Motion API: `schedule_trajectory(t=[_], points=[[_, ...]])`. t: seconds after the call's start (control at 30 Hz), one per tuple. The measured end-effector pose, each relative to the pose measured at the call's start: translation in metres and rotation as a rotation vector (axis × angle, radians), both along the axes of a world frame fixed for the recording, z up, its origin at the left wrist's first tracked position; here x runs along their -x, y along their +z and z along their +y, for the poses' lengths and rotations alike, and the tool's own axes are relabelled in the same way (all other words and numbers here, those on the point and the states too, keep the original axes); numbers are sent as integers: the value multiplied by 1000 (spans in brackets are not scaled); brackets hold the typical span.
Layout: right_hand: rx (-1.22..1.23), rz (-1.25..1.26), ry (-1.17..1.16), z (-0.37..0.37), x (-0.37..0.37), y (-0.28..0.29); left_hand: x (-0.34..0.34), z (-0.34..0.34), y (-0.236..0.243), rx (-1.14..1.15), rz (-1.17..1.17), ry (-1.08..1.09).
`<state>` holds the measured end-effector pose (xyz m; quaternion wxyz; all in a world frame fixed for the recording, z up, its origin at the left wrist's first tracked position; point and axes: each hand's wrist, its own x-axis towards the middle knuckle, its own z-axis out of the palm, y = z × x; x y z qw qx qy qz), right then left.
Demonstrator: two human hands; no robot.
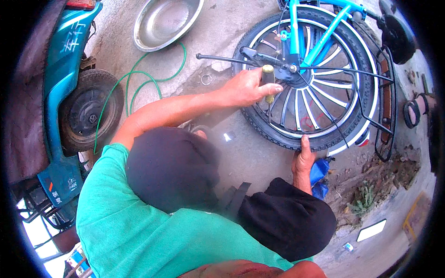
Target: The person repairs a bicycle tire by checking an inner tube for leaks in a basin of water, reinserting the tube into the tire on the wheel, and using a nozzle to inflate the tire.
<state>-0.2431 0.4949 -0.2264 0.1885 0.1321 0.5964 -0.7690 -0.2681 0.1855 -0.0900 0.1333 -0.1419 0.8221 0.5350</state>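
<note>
Working, seemingly, at the bicycle wheel near the ground's right edge, the left hand is gripping a yellow-handled tool, fingers curled closed; the right hand is thumbing the tyre, other fingers hidden. Steady support is probably being called for.

outdoor, even daylight, rough grey concrete ground, teal vehicle along left side, metal basin far left, green hose looped beside it, soil strip with leafy weed near right
</note>
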Motion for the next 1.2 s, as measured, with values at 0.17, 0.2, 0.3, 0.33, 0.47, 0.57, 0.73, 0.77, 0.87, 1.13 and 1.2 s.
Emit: schedule_trajectory(t=[0.17, 0.2, 0.3, 0.33, 0.47, 0.57, 0.73, 0.77, 0.87, 1.13, 1.2], points=[[7, 15, 26, 0, 1, 1, 11, 11, 2, 198, 22, -79], [16, 20, 23, 0, 1, 1, 16, 15, 5, 244, -6, -108], [48, 16, 12, -2, 4, 7, 27, 26, -13, 473, 74, -183], [59, 9, 1, -2, 4, 8, 30, 32, -10, 472, 93, -208], [67, 24, -89, 4, 15, 5, 39, 48, -11, 448, 101, -275], [100, 2, -120, -2, 20, 27, 42, 54, -16, 449, 104, -291], [83, 32, -78, 3, 23, 22, 41, 61, -17, 430, 41, -285], [81, 44, -80, 4, 23, 19, 41, 60, -17, 422, 23, -273], [68, 32, -86, 8, 23, 12, 36, 52, -16, 391, -12, -211], [62, 47, -84, 6, 23, 12, -34, 23, -12, 1, -28, 62], [80, 41, -89, 4, 25, 13, -53, 19, -23, -53, 89, 54]])
